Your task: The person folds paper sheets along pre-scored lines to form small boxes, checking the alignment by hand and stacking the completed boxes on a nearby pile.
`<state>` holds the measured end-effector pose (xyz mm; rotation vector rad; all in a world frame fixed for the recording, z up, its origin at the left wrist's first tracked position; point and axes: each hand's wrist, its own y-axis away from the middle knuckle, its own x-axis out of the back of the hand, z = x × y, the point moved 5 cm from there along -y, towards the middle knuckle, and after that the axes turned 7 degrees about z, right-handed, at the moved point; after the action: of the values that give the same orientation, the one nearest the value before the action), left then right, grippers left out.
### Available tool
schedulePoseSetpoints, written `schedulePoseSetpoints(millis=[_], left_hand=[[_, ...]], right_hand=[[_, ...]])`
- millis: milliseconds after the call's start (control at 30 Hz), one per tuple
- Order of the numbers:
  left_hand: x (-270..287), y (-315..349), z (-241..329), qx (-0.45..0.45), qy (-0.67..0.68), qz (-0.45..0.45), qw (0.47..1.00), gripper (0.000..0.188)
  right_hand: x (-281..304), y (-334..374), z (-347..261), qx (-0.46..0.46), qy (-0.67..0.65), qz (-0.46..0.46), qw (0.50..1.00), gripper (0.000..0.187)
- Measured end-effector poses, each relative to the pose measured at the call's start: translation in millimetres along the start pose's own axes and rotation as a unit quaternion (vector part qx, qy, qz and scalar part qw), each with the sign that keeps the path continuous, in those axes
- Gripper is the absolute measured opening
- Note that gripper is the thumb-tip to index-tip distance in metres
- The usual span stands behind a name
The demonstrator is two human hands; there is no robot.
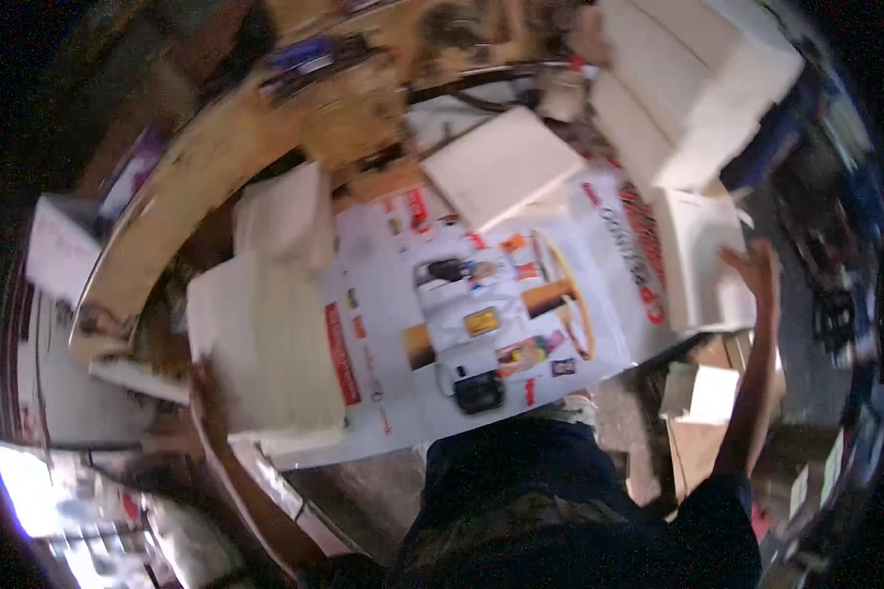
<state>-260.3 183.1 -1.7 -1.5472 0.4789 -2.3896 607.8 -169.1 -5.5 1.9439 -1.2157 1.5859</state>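
A tall stack of cream-white paper sheets [275,344] stands on the left of the table, with my left hand [208,398] against its outer side. Blur and the stack's edge hide most of that hand's fingers. On the right, my right hand [756,272] is at the outer edge of another white paper stack [702,260], its fingers apart and the thumb side toward the stack. Between them lies a printed plastic sheet [604,334] with pictures and red lettering, spread over the tabletop. A flat pile of white paper [506,167] rests at its far edge.
Large white paper piles [672,79] rise at the far right. A curved wooden surface [182,172] runs along the far left, with a dark blue item [304,59] on it. Open cardboard boxes [697,447] stand below the table at right. The picture is blurred.
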Motion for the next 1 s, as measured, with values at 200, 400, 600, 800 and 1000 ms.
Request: schedulePoseSetpoints(millis=[200,400,600,800,1000], left_hand=[[-15.6,-27.2,-13.8,-0.014,-0.040,-0.129,0.991,0.070],[-3.9,-61.2,216.6,-0.130,0.012,0.077,0.988,0.058],[-133.5,-222.5,197.1,-0.105,-0.228,-0.187,0.950,0.076],[-201.6,-247.4,152.7,-0.181,-0.156,-0.164,0.957,0.096],[-200.7,-238.6,142.1,-0.105,-0.134,-0.207,0.964,0.094]], right_hand=[[-4.0,52.4,-86.2,0.140,-0.127,0.264,0.946,0.044],[-79.4,117.1,-197.7,0.214,-0.353,0.007,0.911,0.025],[-104.7,151.1,-244.7,0.236,-0.308,0.067,0.919,0.020],[-116.3,146.8,-240.7,0.227,-0.289,0.012,0.930,0.021],[-115.4,142.7,-244.3,0.231,-0.280,0.014,0.932,0.025]])
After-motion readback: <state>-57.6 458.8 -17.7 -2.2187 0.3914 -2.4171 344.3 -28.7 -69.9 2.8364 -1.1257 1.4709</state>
